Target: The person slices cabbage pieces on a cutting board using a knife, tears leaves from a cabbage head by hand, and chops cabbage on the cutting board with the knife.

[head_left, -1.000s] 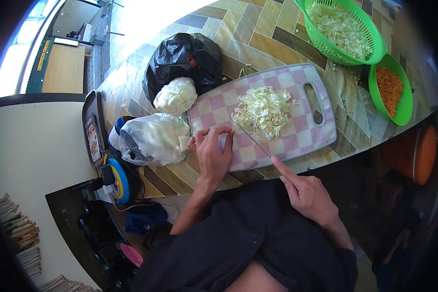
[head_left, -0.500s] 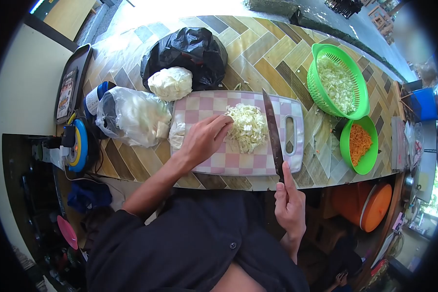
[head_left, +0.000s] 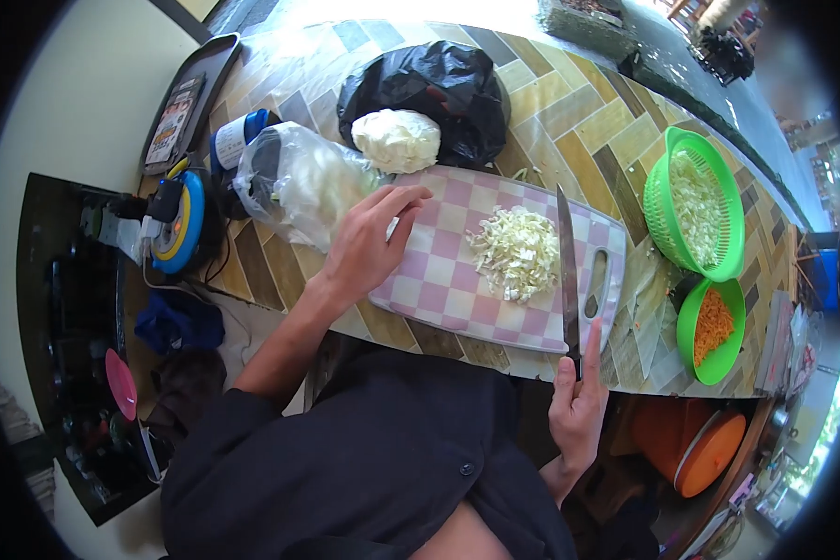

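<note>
Step in hand, as judged: chopping, between cuts. The chopped leaf heap (head_left: 518, 254) lies on the cutting board (head_left: 439, 280), right of its centre, apart from both hands. A next cut would call for leaf brought under the edge, with the left fingertips tucked clear.

Right hand (head_left: 577, 401): at the board's near right corner, clamped on the handle of the knife (head_left: 567, 261), index finger extended forward. The blade points away from the body, across the board between heap and handle slot; contact with the board cannot be told.

Left hand (head_left: 369, 233): at the board's left end, forearm reaching forward, fingers bent, thumb below them. Whether it grips anything cannot be told. The clear bag (head_left: 299, 177) lies just left of the board; the white head (head_left: 397, 140) sits at its far left corner.
</note>
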Tool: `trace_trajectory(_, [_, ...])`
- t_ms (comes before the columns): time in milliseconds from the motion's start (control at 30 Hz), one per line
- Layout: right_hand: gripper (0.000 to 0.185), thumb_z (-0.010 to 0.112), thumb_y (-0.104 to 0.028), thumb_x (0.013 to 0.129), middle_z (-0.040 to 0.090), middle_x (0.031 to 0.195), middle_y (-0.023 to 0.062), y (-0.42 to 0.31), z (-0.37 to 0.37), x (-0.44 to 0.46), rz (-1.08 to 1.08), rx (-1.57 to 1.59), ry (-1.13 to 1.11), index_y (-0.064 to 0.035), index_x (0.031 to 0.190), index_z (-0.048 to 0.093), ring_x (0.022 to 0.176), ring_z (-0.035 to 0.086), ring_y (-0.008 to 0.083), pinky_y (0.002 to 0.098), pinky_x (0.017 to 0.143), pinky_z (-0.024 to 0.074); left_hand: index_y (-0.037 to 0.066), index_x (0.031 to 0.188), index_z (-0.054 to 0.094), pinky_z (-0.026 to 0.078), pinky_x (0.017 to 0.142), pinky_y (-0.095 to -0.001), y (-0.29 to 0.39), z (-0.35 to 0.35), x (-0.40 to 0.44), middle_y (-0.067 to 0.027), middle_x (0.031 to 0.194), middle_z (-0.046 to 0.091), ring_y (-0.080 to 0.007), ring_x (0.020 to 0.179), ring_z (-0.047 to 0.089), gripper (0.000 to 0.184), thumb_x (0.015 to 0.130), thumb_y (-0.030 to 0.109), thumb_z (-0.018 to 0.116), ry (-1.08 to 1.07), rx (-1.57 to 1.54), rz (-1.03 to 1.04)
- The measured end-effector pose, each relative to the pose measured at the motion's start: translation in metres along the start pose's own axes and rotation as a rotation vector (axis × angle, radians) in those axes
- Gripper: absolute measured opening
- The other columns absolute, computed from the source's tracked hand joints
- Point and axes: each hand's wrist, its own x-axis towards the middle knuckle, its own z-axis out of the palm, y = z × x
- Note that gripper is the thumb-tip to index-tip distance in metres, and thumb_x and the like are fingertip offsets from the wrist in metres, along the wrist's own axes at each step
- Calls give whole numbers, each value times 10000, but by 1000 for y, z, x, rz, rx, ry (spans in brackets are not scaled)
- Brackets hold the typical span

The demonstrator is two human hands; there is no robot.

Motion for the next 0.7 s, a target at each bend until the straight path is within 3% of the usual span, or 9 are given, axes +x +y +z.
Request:
trace_trajectory(67, [628,545,-157,1086,485,635,52,-18,-1,4,99,-6,-12,-111,1671,321,562,373,101,298,529,357,4,1266,669,557,906,-413,1,-11,-10,-178,1163,720,-352,1020,710,277,1001,83,667,-54,98,-90])
trace_trajectory(100, [552,576,-155,1074,437,552,73,-19,8,7,40,35,75,-59,1602,444,481,364,128,323,482,337,8,1298,654,552,923,-427,2,-13,-14,-188,1194,709,-364,1038,701,308,1006,104,666,-84,139,-128])
trace_trajectory(300, [373,606,-221,1076,477,549,59,-16,15,15,121,33,-71,12,1363,658,447,423,89,326,467,336,41,1438,563,497,1031,-468,-6,1,-38,-224,1315,639,-402,1189,627,515,953,134,709,-189,277,-174])
trace_trajectory(400, [332,620,-237,1072,540,562,81,-21,18,20,115,89,-97,24,1264,692,436,471,94,333,465,348,48,1442,564,486,1051,-472,-2,0,-34,-216,1287,646,-413,1212,607,538,929,110,714,-192,254,-202])
trace_trajectory(700, [300,605,-240,1083,608,602,128,-22,23,20,176,132,-167,13,1228,675,468,560,143,351,493,389,70,1425,588,486,1037,-466,17,15,-25,-180,1268,651,-381,1188,619,561,893,105,763,-88,149,-132])
